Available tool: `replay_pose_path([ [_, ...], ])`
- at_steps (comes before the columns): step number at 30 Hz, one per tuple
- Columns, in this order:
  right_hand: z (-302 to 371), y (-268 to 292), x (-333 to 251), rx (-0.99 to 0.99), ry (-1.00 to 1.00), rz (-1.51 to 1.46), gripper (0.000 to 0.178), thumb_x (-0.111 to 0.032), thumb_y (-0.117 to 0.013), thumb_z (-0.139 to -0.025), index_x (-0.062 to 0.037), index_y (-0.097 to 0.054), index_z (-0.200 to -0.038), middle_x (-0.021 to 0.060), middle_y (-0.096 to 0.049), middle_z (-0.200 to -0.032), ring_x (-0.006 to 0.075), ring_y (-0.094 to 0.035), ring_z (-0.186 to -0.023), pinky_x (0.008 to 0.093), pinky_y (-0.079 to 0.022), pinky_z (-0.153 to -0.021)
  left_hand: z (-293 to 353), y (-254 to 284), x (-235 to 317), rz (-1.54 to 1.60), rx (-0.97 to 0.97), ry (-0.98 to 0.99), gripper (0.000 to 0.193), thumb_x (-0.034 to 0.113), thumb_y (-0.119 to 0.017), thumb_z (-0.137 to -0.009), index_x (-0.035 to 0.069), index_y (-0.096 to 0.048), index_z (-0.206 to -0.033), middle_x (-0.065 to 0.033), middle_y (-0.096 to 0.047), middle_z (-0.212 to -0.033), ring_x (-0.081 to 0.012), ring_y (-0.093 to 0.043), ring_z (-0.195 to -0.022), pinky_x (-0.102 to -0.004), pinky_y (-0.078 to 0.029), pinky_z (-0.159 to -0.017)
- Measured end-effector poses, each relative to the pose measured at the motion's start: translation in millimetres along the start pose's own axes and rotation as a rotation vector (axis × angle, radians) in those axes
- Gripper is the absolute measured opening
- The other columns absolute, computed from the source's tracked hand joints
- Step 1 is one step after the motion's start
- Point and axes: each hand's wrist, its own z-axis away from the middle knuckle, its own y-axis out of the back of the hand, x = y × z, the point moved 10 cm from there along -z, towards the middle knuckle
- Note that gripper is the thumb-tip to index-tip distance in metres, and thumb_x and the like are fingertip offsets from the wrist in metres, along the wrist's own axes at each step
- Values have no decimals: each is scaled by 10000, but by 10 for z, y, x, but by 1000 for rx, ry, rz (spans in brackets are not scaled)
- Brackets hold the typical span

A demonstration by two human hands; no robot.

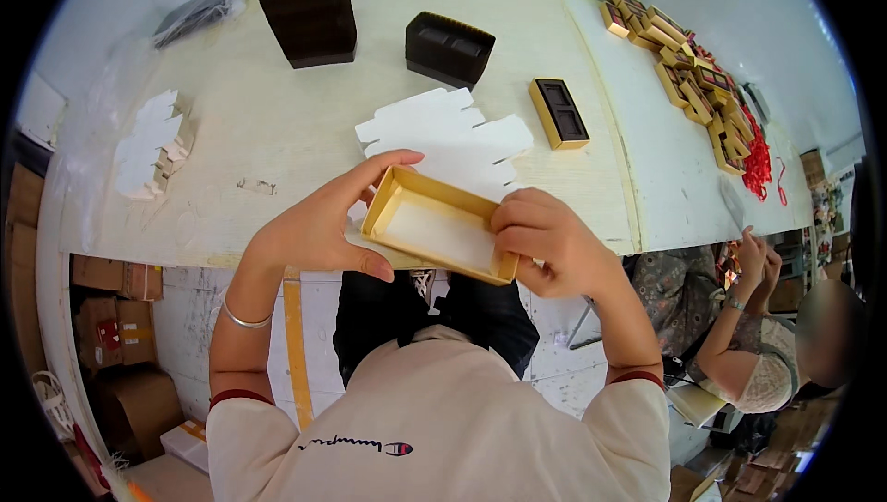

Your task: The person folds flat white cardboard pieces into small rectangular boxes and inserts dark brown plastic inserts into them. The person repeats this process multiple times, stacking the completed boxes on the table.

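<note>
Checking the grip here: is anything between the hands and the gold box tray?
Nothing visible. The left hand and right hand both grip the gold tray directly at its ends, above the table edge.

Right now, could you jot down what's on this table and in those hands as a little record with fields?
Left hand: grips the left end of an open gold cardboard box tray, thumb under, fingers over the rim.
Right hand: pinches the tray's right end.
Behind the tray: white die-cut cardboard blanks.
On the cream wooden table: a finished gold box with dark insert, a stack of dark plastic trays.
Far right: rows of finished gold boxes.
</note>
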Motion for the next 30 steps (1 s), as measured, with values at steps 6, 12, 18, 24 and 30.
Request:
replay_pose_path([
  [6,-21,-83,206,-100,-117,-88,207,71,-535,-584,-7,-569,-772,129,-581,-879,326,-565,-848,379,-473,-753,95,111,-143,-192,161,-34,707,258,-849,-650,59,-510,-1239,-61,-584,-1150,-183,-549,-1031,-291,-404,-903],
  [12,-132,665,1163,339,-356,110,272,64,-511,-747,-2,-615,-990,126,-617,-1046,295,-571,-1054,372,-432,-939,-27,78,-353,-476,459,22,711,300,-814,-677,74,-489,-1267,-98,-545,-1189,-260,-496,-1111,-381,-363,-982],
  [18,-753,258,1857,122,-322,768,103,-92,-638,-805,-24,-652,-881,107,-636,-991,298,-591,-930,392,-483,-816,-83,-70,-449,-867,440,-47,742,323,-798,-692,79,-468,-1311,-129,-544,-1195,-328,-476,-1115,-414,-358,-983],
  [24,-897,279,2213,93,-406,726,120,-130,-676,-779,-13,-647,-780,138,-618,-838,334,-575,-855,422,-484,-766,-68,-13,-557,-726,453,2,783,371,-786,-702,87,-441,-1345,-122,-571,-1145,-320,-494,-1079,-418,-351,-985],
  [30,-822,730,1751,341,-378,359,164,-163,-676,-814,-7,-632,-836,111,-562,-744,253,-545,-752,334,-455,-703,-29,11,-654,-652,430,58,813,283,-816,-667,104,-434,-1363,-114,-563,-1151,-312,-483,-1082,-411,-360,-978],
])
